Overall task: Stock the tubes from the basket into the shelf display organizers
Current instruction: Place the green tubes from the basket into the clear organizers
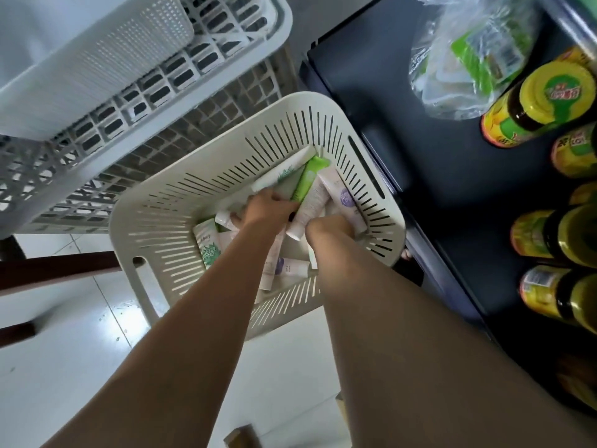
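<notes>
Stocking seems barely begun to me: left grip (269, 206) and right grip (329, 227) each clutch white and green tubes (310, 179) inside the cream slotted plastic basket (226, 150); many lie loose.

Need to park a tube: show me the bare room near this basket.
Bare dark shelf between the basket rim and the jars, below the plastic bag. Crowded: inside the basket, tubes, left hand and right hand.

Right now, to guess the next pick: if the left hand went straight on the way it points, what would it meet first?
Probably the white tube with green leaf print, lying right in front of the left hand; depth is unclear. Behind it is the slotted wall of the basket.
</notes>
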The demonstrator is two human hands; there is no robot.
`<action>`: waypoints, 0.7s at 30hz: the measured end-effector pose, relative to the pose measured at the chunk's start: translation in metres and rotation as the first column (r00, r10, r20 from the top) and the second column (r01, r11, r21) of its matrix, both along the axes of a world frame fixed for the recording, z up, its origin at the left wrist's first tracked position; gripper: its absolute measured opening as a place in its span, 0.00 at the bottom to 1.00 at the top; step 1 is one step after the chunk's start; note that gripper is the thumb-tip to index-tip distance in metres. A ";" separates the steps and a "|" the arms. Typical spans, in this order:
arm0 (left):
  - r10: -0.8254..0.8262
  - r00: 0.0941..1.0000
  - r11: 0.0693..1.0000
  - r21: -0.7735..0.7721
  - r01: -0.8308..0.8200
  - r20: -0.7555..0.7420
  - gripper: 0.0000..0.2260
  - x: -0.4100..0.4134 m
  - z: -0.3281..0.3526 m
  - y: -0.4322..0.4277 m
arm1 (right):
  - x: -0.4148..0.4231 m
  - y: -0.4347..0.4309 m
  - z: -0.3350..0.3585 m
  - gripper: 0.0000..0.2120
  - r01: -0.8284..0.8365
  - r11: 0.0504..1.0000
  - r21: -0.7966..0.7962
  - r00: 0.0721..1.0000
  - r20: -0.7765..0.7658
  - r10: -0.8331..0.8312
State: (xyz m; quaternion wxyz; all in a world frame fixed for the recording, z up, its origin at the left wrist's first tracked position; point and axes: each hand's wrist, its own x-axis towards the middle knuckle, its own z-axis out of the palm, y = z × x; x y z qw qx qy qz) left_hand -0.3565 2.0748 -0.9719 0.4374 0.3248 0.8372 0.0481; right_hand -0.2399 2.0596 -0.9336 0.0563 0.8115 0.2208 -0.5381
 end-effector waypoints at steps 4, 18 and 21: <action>-0.116 0.991 0.992 0.053 0.112 0.074 0.14 0.006 0.010 0.004 | 0.000 -0.007 0.009 0.17 -0.308 0.951 0.014 0.951 -0.027 0.308; -0.253 0.967 0.965 0.072 0.251 0.019 0.15 -0.069 0.050 -0.017 | -0.029 -0.066 0.018 0.21 -0.859 0.509 -0.060 0.508 0.035 0.861; -0.289 0.957 0.957 0.042 0.288 0.014 0.13 -0.086 0.063 -0.034 | -0.030 -0.063 0.019 0.20 -0.851 0.516 -0.099 0.517 0.022 0.856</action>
